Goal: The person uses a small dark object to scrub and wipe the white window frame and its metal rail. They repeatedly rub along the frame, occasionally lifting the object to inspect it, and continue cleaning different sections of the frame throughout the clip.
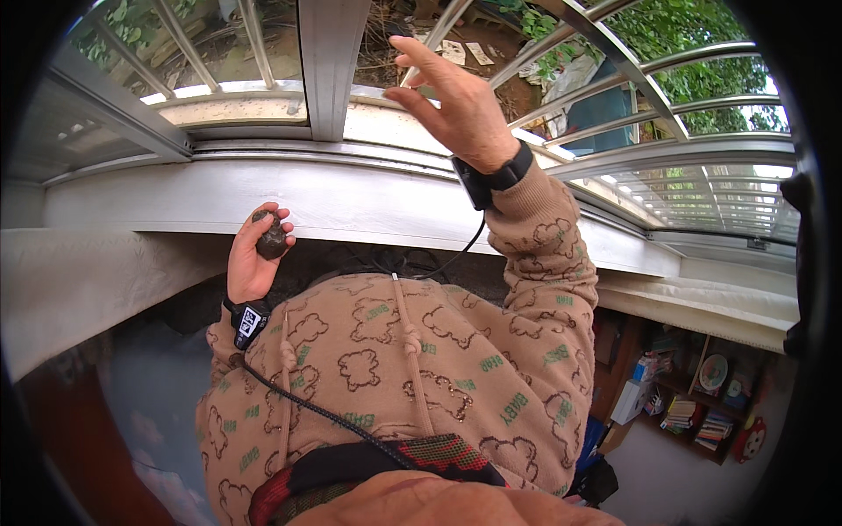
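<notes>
My left hand [258,253] holds a dark, lumpy, stone-like object [271,235] in its curled fingers, just before the front edge of the white window sill [217,194]. Raised at the open part of the window, my right hand [454,105] has its fingers bent and spread, and nothing shows between them. It is near the metal window bars [559,105]. Each wrist wears a black strap with a device and a cable. What the dark object is made of, I cannot tell.
An upright aluminium window frame [329,66] stands left of my right hand. Outside the bars are soil, plants and a light sheet of material. Curtains [85,276] hang below the sill. A bookshelf [704,401] is at the lower right, and a black cable runs near the sill.
</notes>
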`<control>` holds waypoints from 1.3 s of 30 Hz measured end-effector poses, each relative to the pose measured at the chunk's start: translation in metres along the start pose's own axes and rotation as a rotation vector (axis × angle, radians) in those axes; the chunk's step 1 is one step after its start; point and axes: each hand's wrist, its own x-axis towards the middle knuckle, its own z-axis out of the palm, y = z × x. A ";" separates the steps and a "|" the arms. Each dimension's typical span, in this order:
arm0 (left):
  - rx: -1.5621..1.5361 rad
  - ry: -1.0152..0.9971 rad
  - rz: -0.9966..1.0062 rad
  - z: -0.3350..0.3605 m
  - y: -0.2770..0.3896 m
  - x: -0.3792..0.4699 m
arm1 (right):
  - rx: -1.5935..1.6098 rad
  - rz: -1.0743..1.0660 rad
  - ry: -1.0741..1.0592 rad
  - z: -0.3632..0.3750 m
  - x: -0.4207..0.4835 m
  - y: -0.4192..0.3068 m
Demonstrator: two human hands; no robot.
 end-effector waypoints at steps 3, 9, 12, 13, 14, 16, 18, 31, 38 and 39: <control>0.000 0.019 0.021 -0.006 0.002 -0.001 | 0.250 0.120 -0.124 0.035 0.022 -0.008; -0.048 0.077 0.057 -0.033 0.005 -0.005 | 0.444 0.105 -0.152 0.091 0.069 -0.021; -0.068 0.126 0.074 -0.047 0.007 -0.007 | 0.509 0.133 -0.081 0.116 0.083 -0.027; -0.074 0.116 0.077 -0.052 0.007 -0.006 | 0.492 0.126 -0.078 0.125 0.088 -0.029; -0.079 0.116 0.077 -0.054 0.007 -0.006 | 0.472 0.133 -0.081 0.130 0.094 -0.029; -0.089 0.100 0.070 -0.059 0.008 -0.006 | 0.487 0.144 -0.048 0.141 0.103 -0.031; -0.088 0.109 0.077 -0.063 0.008 -0.006 | 0.505 0.119 -0.038 0.150 0.112 -0.033; -0.119 0.184 0.155 -0.090 0.007 -0.007 | 0.506 0.119 -0.032 0.221 0.175 -0.051; -0.160 0.220 0.195 -0.110 0.007 -0.010 | 0.779 0.136 -0.221 0.258 0.189 -0.058; -0.155 0.227 0.195 -0.110 0.008 -0.011 | 0.931 0.195 -0.270 0.257 0.188 -0.056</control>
